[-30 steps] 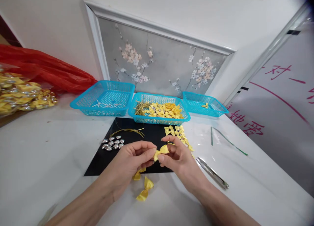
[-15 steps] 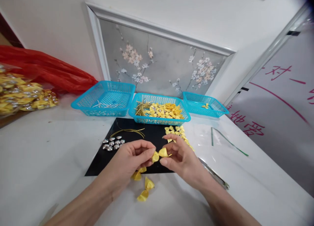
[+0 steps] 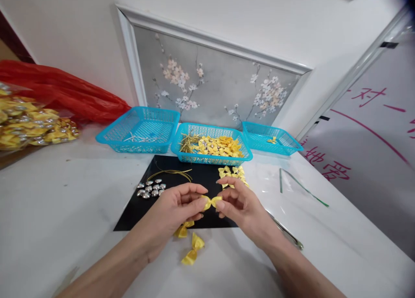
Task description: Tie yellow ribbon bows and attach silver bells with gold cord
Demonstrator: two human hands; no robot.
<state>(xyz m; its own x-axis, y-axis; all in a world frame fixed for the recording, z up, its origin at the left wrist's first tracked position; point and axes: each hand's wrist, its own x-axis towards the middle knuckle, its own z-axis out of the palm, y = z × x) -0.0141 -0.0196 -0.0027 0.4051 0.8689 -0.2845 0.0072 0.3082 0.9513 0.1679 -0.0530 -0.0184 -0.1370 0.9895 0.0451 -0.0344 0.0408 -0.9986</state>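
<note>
My left hand (image 3: 171,211) and my right hand (image 3: 241,209) meet above the front edge of a black mat (image 3: 181,181), each pinching one end of a small yellow ribbon bow (image 3: 210,201). Two more yellow bows (image 3: 193,248) lie on the white table just below my left hand. Several silver heart beads (image 3: 149,189) and a loop of gold wire (image 3: 171,173) rest on the mat to the left. A loose row of yellow bows (image 3: 231,172) lies on the mat beyond my right hand.
Three blue baskets stand at the back: the left basket (image 3: 139,131) holds white ties, the middle basket (image 3: 210,149) holds yellow bows and gold wire, the right basket (image 3: 272,138) holds one bow. Metal tweezers (image 3: 287,234) lie right of my wrist. A bag of bows (image 3: 29,125) and red plastic (image 3: 65,93) sit far left.
Both hands have stayed together over the mat's front edge. The bow between the fingers has been turned and pulled tighter, now looking smaller and flatter.
</note>
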